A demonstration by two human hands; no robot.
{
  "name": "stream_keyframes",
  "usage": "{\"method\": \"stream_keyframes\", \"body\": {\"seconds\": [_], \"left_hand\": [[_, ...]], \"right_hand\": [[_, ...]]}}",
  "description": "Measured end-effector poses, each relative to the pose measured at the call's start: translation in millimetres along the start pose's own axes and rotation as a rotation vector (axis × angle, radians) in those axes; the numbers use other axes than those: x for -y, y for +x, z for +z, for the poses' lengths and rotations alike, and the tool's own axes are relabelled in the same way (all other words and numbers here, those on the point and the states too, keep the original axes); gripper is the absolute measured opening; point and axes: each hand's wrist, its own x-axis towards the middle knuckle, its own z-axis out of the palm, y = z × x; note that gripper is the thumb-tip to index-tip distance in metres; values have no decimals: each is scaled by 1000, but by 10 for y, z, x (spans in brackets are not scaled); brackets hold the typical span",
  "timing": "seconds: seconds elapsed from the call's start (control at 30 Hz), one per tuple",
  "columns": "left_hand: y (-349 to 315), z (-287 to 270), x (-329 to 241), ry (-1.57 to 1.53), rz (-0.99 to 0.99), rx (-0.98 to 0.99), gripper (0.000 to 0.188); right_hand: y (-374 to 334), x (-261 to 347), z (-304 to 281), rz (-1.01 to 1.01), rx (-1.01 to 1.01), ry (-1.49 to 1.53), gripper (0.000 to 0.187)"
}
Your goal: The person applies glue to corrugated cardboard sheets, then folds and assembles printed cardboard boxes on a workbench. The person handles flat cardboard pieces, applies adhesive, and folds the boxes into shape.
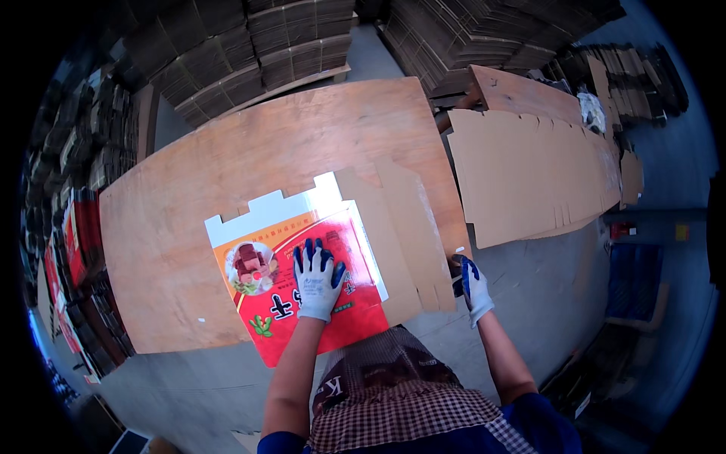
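Note:
A glossy red printed cardboard sheet (364, 312), with white tabs along its far edge and a food picture at its left, lies on the wooden table. My left hand (318, 284), in a white glove with blue fingertips, rests flat on it with the fingers spread. Plain brown cardboard (404, 231) lies against the sheet's right side, creased along its length. By the table's right edge, my right hand (474, 293), gloved likewise, has its fingers curled around a small dark object (456, 274) whose kind I cannot make out.
The wooden table (166, 227) extends to the far left. A large brown cardboard sheet (533, 174) lies on a second surface to the right. Tied cardboard stacks (302, 49) stand beyond the table, and red printed pieces (83, 234) at the left. A blue crate (635, 280) stands far right.

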Motion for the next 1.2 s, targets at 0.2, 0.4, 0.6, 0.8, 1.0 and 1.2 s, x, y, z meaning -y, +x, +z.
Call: {"method": "stream_keyframes", "body": {"seconds": [0.2, 0.4, 0.6, 0.8, 1.0, 1.2], "left_hand": [[634, 69, -172, 176, 65, -182, 30], [783, 140, -115, 129, 85, -274, 27], [865, 44, -134, -11, 5, -230, 36], [878, -21, -95, -37, -25, -190, 36], [905, 9, -90, -70, -18, -142, 34], [901, 20, -84, -73, -17, -151, 34]], "right_hand": [[319, 408, 420, -285, 283, -75, 45], [881, 1161, 1238, -713, 167, -268, 41], [1282, 1371, 1646, -1018, 270, -463, 51], [1346, 1421, 1808, -1068, 272, -653, 49], [1323, 1424, 1821, -1054, 223, -707, 48], [1316, 1427, 1841, -1069, 197, -718, 48]]}}
